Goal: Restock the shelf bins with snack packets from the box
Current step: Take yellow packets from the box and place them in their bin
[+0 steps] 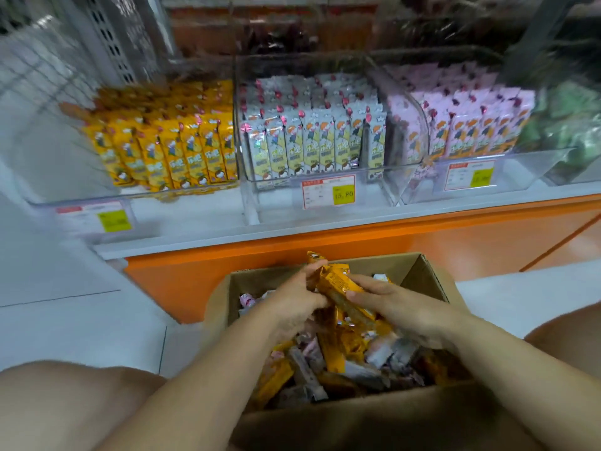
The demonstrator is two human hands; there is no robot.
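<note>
1. Held: yellow snack packets (338,283), several (exact count unclear), just above the cardboard box (419,271), gripped by the fingers of left hand (292,307) and right hand (400,304).
2. Risk: slick wrappers may slide from the bundle, dropping into the box.
3. Count: two hands, one box, three clear shelf bins (276,198) beyond the box.

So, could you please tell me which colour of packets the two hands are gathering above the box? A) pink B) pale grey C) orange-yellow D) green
C: the left hand and the right hand both grip a bunch of orange-yellow packets just above the open cardboard box, which holds a mix of loose packets.
</note>
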